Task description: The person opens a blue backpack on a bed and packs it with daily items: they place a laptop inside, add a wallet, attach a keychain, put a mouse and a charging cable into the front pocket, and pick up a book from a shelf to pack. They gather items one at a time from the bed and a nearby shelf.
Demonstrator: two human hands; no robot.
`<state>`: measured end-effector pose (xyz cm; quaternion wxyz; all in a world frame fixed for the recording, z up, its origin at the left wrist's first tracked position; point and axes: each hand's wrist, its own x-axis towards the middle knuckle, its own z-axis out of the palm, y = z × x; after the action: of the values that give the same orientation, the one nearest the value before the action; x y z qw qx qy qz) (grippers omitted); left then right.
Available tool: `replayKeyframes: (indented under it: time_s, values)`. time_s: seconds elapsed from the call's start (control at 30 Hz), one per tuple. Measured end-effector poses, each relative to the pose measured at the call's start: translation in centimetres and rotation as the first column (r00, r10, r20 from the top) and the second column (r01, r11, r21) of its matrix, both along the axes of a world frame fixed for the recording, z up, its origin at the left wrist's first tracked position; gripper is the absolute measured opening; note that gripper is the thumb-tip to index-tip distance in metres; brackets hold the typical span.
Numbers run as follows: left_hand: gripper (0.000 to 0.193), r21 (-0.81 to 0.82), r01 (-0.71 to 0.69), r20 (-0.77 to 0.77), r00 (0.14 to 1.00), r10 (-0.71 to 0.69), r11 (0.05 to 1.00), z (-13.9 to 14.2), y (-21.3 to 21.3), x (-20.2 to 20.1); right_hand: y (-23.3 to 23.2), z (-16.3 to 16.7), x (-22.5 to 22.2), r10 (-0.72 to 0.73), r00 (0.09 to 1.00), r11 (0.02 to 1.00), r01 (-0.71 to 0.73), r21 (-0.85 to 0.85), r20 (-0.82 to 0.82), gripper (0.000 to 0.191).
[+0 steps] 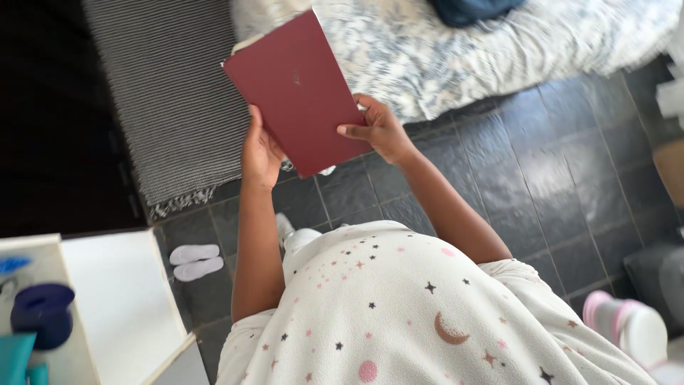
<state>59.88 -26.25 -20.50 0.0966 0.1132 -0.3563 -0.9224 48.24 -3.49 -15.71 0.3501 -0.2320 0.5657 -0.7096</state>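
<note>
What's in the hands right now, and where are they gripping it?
A dark red book, gripped at its near end: left hand at one corner, right hand at the other.

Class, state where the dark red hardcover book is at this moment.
In the head view, the dark red hardcover book sits upper centre, held between the left hand and right hand, above the dark tiled floor.

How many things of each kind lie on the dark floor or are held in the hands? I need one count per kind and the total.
Book, held by left hand and right hand: 1
Slippers: 2
Rug: 1
Total: 4
</note>
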Motion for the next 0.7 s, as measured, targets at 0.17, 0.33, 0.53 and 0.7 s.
replayKeyframes:
  time_s: [0.17, 0.33, 0.53, 0.7]
  values:
    - [0.085, 0.301, 0.312, -0.027, 0.947, -0.319, 0.901, -1.0, 5.9, -6.5, 7.0, 1.9, -2.4, -0.24, 0.958, 0.968, 0.248, 0.034, -0.155, 0.043]
    - [0.096, 0.275, 0.785, -0.155, 0.606, -0.78, 0.555, -1.2, 10.1, -12.8, 11.8, 2.9, -5.0, -0.375, 0.777, 0.871, 0.482, 0.094, -0.506, 0.041]
    - [0.1, 0.629, 0.777, -0.519, 0.403, -0.754, -0.017, -0.7, 13.8, -21.8, 17.0, 4.4, -10.9, -0.149, 0.453, 0.83, 0.541, 0.138, -0.879, 0.038]
    - [0.089, 0.432, 0.858, -0.294, 0.426, -0.855, 0.279, -2.2, 15.3, -30.6, 17.8, 3.6, -17.9, -0.127, 0.531, 0.801, 0.553, 0.229, -0.838, 0.042]
